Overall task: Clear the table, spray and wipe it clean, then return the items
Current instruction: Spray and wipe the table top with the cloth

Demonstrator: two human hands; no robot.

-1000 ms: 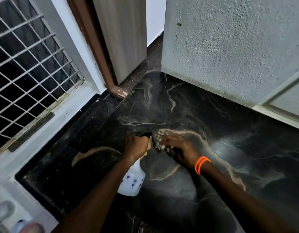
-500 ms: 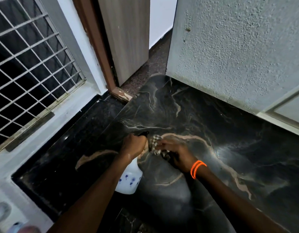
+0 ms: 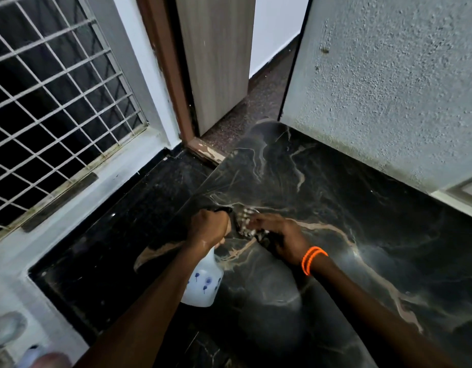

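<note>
A black marble table top (image 3: 349, 208) with tan veins fills the lower right of the head view. My left hand (image 3: 209, 228) grips the black trigger head of a white spray bottle (image 3: 203, 284) printed with blue flowers; the bottle hangs below the hand. Just to its right, my right hand (image 3: 280, 237) presses a dark cloth with pale patches (image 3: 246, 221) flat on the marble. An orange band circles the right wrist. The two hands are almost touching.
A rough grey wall (image 3: 388, 88) borders the table at the back right. A wooden door (image 3: 216, 62) stands ajar at the back. A barred window (image 3: 51, 107) is at the left above a white sill. Blurred items (image 3: 6, 333) lie at the lower left.
The right hand with the cloth has shifted slightly on the marble beside the bottle. The left hand keeps its grip on the sprayer. The view has tilted up a little.
</note>
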